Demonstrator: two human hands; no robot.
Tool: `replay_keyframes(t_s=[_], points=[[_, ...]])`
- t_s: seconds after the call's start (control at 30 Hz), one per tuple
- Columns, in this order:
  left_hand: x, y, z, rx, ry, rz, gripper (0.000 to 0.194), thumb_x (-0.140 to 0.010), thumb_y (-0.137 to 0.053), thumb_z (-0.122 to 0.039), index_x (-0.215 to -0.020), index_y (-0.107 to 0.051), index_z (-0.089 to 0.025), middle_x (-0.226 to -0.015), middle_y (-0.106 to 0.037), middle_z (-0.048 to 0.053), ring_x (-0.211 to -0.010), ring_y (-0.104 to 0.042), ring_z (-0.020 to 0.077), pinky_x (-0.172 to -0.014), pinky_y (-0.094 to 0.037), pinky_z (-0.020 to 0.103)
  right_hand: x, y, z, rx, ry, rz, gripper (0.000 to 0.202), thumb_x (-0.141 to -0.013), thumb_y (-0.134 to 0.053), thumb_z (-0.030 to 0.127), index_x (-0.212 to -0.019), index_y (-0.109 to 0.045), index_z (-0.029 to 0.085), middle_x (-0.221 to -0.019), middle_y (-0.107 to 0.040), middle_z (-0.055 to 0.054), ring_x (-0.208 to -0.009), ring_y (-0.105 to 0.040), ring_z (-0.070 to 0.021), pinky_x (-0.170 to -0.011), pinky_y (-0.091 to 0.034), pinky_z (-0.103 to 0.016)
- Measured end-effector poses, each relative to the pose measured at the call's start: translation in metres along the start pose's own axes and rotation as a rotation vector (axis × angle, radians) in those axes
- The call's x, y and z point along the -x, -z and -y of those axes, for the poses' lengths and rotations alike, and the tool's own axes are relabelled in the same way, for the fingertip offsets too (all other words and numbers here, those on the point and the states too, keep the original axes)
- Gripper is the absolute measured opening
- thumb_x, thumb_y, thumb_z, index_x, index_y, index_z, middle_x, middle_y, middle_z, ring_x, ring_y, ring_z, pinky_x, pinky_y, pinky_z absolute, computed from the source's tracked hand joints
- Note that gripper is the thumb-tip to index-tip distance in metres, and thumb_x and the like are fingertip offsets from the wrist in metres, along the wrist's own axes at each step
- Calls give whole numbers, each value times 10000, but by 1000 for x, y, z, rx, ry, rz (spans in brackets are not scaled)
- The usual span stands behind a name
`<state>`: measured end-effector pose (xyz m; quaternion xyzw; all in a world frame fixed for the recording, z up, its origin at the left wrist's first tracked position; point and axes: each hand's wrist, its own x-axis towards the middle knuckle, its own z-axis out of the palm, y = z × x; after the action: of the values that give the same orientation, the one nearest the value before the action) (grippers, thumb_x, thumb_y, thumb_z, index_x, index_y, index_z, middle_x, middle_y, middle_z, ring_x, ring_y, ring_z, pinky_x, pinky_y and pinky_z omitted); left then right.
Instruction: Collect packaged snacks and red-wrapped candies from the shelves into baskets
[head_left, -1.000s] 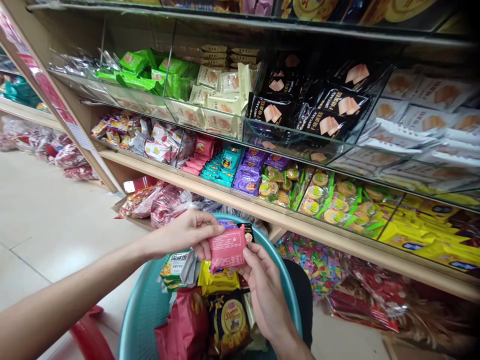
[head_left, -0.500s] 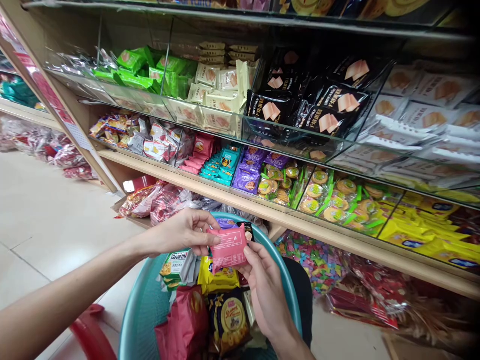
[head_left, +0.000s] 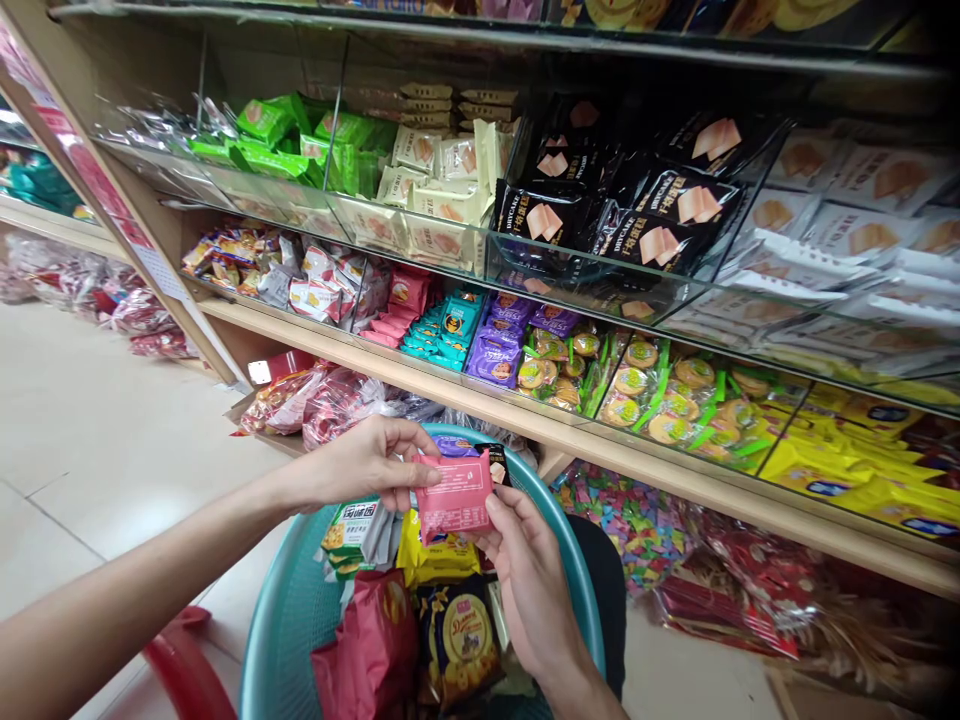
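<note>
Between my two hands is a small pink packet (head_left: pixel 454 496) with pale print facing up. My left hand (head_left: pixel 379 465) pinches its upper left edge, thumb on top. On the right edge, the thumb and fingers of my right hand (head_left: pixel 521 560) grip it. The packet is above a teal basket (head_left: pixel 262 610), which holds a larger pink packet (head_left: pixel 371 640), a black and gold packet (head_left: pixel 461 635), a yellow packet (head_left: pixel 427 556), a white and green packet (head_left: pixel 356 530), a purple packet (head_left: pixel 454 446) and a small black packet (head_left: pixel 495 462).
Glass-fronted shelves (head_left: pixel 420 350) ahead hold green, cream, black, white, teal, purple and yellow packets. Bagged goods (head_left: pixel 337 405) lie under the lowest shelf, with colourful wrapped pieces (head_left: pixel 630 515) farther right. A red curved object (head_left: pixel 184 665) stands on the tiled floor at the lower left.
The pink packet has tilted slightly, and its print faces the camera a little more. Both hands keep their hold, almost unmoved.
</note>
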<state>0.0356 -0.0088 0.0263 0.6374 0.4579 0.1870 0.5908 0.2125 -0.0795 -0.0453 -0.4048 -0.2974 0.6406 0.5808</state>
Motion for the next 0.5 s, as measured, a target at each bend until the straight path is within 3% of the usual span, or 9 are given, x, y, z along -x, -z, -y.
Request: replay_keyframes(t_s=[0.5], points=[[-4, -2, 1, -23, -30, 4, 383, -705, -653, -454, -941, -566, -165, -603, -610, -41, -448, -562, 75, -462, -480, 188, 1, 2, 0, -40, -49, -5, 223, -784, -598, 374, -924, -589, 201, -896, -664, -20, -813, -602, -161, -661, -481, -269]])
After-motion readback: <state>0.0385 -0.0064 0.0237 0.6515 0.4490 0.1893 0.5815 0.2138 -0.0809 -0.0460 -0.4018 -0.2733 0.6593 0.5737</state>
